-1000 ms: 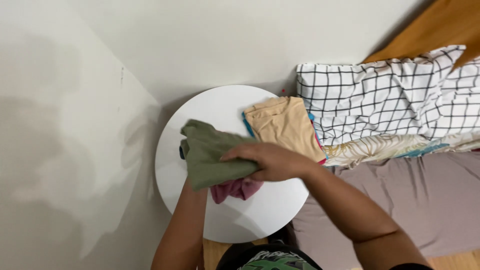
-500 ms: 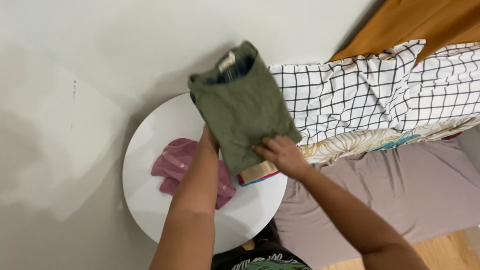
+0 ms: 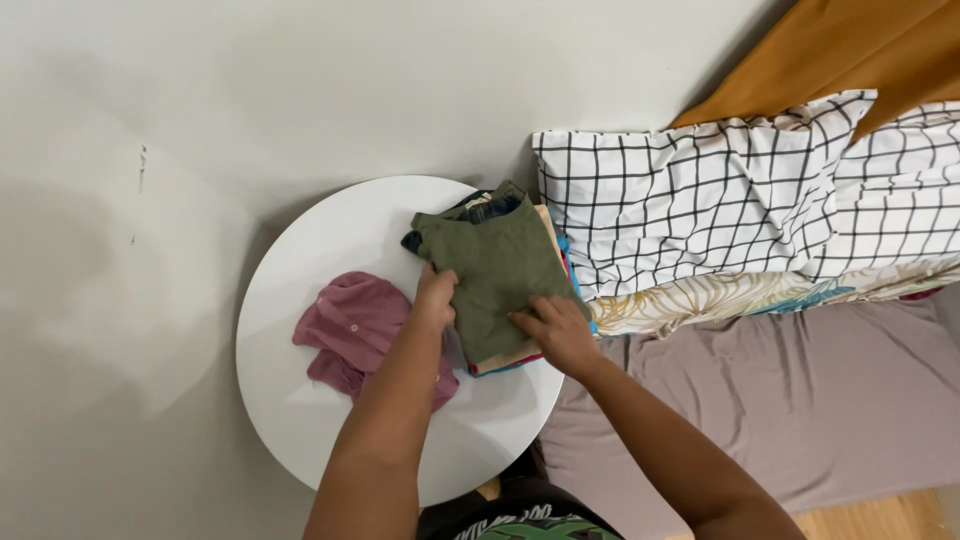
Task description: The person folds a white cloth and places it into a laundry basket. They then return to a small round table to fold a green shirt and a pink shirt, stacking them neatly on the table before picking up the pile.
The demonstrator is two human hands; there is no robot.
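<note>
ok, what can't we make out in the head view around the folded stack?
- Stack under the folded olive-green shirt: only edges show, count unclear.
- Crumpled pink garment: right part hidden by the left forearm.
- Left hand fingertips: tucked at the shirt's edge.
- Right hand: palm hidden.
- Round white table: base unseen.
</note>
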